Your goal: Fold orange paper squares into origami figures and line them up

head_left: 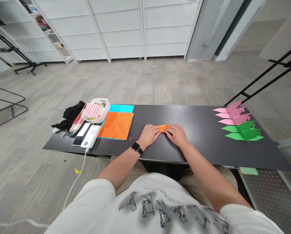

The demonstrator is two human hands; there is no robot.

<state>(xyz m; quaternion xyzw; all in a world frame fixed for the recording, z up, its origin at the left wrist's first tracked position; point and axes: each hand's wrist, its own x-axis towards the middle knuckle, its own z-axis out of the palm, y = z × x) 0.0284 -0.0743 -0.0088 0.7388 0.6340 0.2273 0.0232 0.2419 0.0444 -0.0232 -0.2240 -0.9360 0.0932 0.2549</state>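
Note:
A small folded piece of orange paper [163, 128] lies on the dark table [184, 115] in front of me. My left hand [149, 134], with a black watch at the wrist, is closed on the paper's left end. At its right end, the fingers of my right hand [177, 135] are pressed onto it. Only the middle of the paper shows between my fingertips; both ends are hidden. To the left, an unfolded orange sheet [117, 126] rests on blue paper [122, 108].
Several folded pink paper birds [233, 113] and green ones [244, 130] stand in a row at the right. On the left are a white basket [106, 109], a phone [80, 138], a white power bank [91, 136] with a cable and a black cloth [73, 111].

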